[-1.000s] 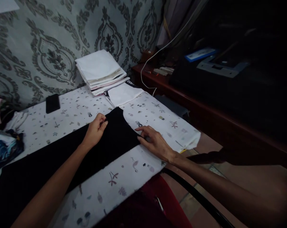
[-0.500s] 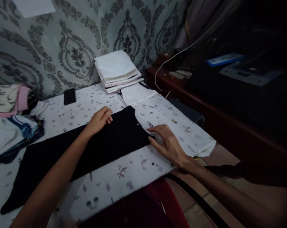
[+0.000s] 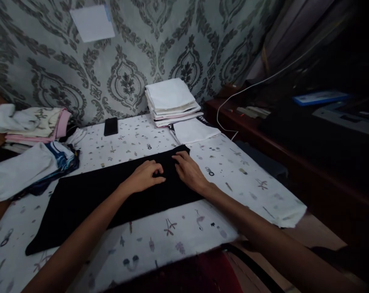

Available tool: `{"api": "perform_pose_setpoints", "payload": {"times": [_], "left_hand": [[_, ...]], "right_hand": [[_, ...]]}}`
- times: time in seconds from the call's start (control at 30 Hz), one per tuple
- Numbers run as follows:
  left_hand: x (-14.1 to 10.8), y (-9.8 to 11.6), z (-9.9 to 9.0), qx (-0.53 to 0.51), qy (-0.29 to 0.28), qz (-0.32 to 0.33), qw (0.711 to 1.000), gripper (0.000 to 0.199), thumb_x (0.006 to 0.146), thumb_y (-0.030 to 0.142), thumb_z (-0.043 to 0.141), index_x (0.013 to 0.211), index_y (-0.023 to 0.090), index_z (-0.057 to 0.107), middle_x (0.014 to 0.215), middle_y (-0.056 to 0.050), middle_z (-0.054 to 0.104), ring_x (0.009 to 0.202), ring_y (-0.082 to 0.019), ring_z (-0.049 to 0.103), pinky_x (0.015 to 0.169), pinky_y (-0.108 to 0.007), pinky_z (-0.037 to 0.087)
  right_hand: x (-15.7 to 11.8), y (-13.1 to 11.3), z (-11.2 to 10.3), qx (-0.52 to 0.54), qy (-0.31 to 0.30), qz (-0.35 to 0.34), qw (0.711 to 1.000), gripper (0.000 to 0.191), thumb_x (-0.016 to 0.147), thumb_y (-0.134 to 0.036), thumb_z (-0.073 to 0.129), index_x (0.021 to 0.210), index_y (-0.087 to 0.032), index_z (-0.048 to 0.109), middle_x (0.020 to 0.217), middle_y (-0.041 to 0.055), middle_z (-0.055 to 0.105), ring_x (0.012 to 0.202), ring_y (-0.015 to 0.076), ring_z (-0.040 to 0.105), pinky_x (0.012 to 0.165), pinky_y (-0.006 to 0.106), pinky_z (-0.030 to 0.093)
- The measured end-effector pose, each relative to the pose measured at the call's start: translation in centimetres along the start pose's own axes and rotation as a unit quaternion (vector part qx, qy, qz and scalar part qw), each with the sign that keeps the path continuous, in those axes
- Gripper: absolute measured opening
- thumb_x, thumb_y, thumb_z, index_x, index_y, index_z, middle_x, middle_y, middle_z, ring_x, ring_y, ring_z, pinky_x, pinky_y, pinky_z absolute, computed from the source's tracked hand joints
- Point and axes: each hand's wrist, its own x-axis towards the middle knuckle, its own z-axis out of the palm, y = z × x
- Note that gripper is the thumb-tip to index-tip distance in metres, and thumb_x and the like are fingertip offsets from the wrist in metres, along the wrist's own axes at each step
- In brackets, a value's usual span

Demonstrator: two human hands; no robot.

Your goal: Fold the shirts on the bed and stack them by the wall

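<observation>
Table (image 3: pixel 251 195), near front edge: we're likely smoothing cloth (image 3: pixel 163 199), left hand (image 3: pixel 146 176), right hand (image 3: pixel 189 173) loose, empty; next wants gripping

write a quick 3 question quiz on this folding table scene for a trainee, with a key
1. Which thing lies beneath both the left hand and the right hand?
A) the white cable
B) the black garment
C) the paper sheet on the wall

2. True or false: the black phone lies on the patterned tablecloth.

3. Fill in: the white garment lying just in front of the folded stack has a ____ band with white lettering.

Key: 1. B; 2. true; 3. black
</observation>
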Motion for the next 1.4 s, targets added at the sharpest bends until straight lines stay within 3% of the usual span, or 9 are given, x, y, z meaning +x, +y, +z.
{"api": "perform_pose_setpoints", "payload": {"times": [0.13, 0.3, 0.4, 0.53, 0.73, 0.9, 1.07, 1.2, 1.4], "left_hand": [[-0.1, 0.2, -0.4, -0.035, -0.005, 0.011, 0.999, 0.007, 0.083, 0.027, 0.061, 0.083, 0.020, 0.062, 0.085, 0.000, 0.057, 0.083, -0.018, 0.053, 0.075, -0.030, 0.042], [-1.1, 1.8, -0.6, -0.001, 0.016, -0.090, 0.996, 0.009, 0.092, 0.023, 0.049, 0.093, 0.021, 0.058, 0.076, 0.001, 0.061, 0.070, -0.016, 0.056, 0.066, -0.028, 0.041], [-1.8, 2.4, -0.3, 0.094, 0.001, -0.124, 0.988, 0.015, 0.097, 0.027, 0.045, 0.103, 0.023, 0.058, 0.085, -0.002, 0.067, 0.078, -0.020, 0.063, 0.072, -0.031, 0.045], [-3.9, 2.2, -0.4, 0.084, 0.019, -0.106, 0.991, 0.023, 0.102, 0.032, 0.038, 0.114, 0.021, 0.054, 0.105, -0.006, 0.069, 0.094, -0.022, 0.066, 0.082, -0.034, 0.050], [-12.1, -0.7, -2.3, 0.096, 0.102, -0.112, 0.984, 0.025, 0.101, 0.029, 0.040, 0.120, 0.021, 0.054, 0.123, -0.009, 0.064, 0.115, -0.023, 0.059, 0.102, -0.041, 0.046], [-21.2, -6.6, -2.9, 0.180, 0.155, -0.211, 0.948, 0.043, 0.101, 0.038, 0.041, 0.140, 0.020, 0.044, 0.157, -0.014, 0.039, 0.148, -0.027, 0.031, 0.118, -0.051, 0.030], [-26.8, -10.3, -2.3, 0.248, 0.153, -0.295, 0.910, 0.052, 0.102, 0.043, 0.035, 0.149, 0.019, 0.035, 0.162, -0.016, 0.029, 0.153, -0.027, 0.018, 0.119, -0.055, 0.026], [-26.8, -10.8, -3.0, 0.254, 0.159, -0.312, 0.902, 0.059, 0.102, 0.048, 0.033, 0.152, 0.018, 0.030, 0.164, -0.016, 0.025, 0.153, -0.027, 0.017, 0.120, -0.056, 0.023], [-21.6, -11.9, -4.6, 0.263, 0.097, -0.199, 0.939, 0.071, 0.100, 0.059, 0.029, 0.156, 0.014, 0.025, 0.164, -0.017, 0.024, 0.153, -0.026, 0.017, 0.123, -0.053, 0.016]], "right_hand": [[-0.2, 0.3, 0.1, 0.000, 0.010, -0.002, 1.000, 0.035, 0.092, -0.015, 0.044, 0.122, -0.015, 0.061, 0.127, 0.0172, 0.054, 0.112, 0.0286, 0.061, 0.094, 0.046, 0.056], [-0.3, 0.6, 0.6, 0.006, 0.041, 0.000, 0.999, 0.034, 0.089, -0.015, 0.044, 0.117, -0.018, 0.064, 0.124, 0.0152, 0.058, 0.110, 0.0286, 0.063, 0.094, 0.048, 0.055], [-0.1, 1.0, 0.9, -0.002, 0.063, -0.007, 0.998, 0.034, 0.088, -0.016, 0.043, 0.114, -0.018, 0.066, 0.122, 0.0150, 0.061, 0.106, 0.0289, 0.065, 0.094, 0.049, 0.054], [-0.1, 0.6, 0.5, -0.015, 0.095, -0.024, 0.995, 0.034, 0.091, -0.020, 0.043, 0.115, -0.018, 0.066, 0.120, 0.0145, 0.064, 0.102, 0.0282, 0.066, 0.089, 0.047, 0.056], [-1.1, -3.2, 0.0, 0.001, 0.050, -0.136, 0.989, 0.026, 0.096, -0.027, 0.046, 0.107, -0.021, 0.069, 0.121, 0.0134, 0.064, 0.110, 0.0284, 0.064, 0.085, 0.044, 0.058], [-1.0, -7.5, 1.9, 0.030, -0.045, -0.222, 0.974, 0.031, 0.099, -0.031, 0.044, 0.117, -0.020, 0.067, 0.136, 0.0147, 0.059, 0.122, 0.0299, 0.060, 0.100, 0.052, 0.053], [-0.3, -11.0, 3.6, 0.036, -0.150, -0.256, 0.954, 0.038, 0.101, -0.031, 0.040, 0.129, -0.017, 0.062, 0.150, 0.0166, 0.049, 0.137, 0.0283, 0.049, 0.103, 0.047, 0.052], [1.3, -12.8, 5.4, 0.010, -0.169, -0.246, 0.954, 0.044, 0.102, -0.033, 0.038, 0.135, -0.013, 0.057, 0.153, 0.0193, 0.044, 0.143, 0.0284, 0.040, 0.111, 0.050, 0.044], [4.3, -16.2, 10.4, -0.088, -0.183, -0.184, 0.962, 0.062, 0.100, -0.043, 0.039, 0.149, -0.005, 0.042, 0.158, 0.0223, 0.033, 0.150, 0.0317, 0.023, 0.120, 0.055, 0.025]]}}
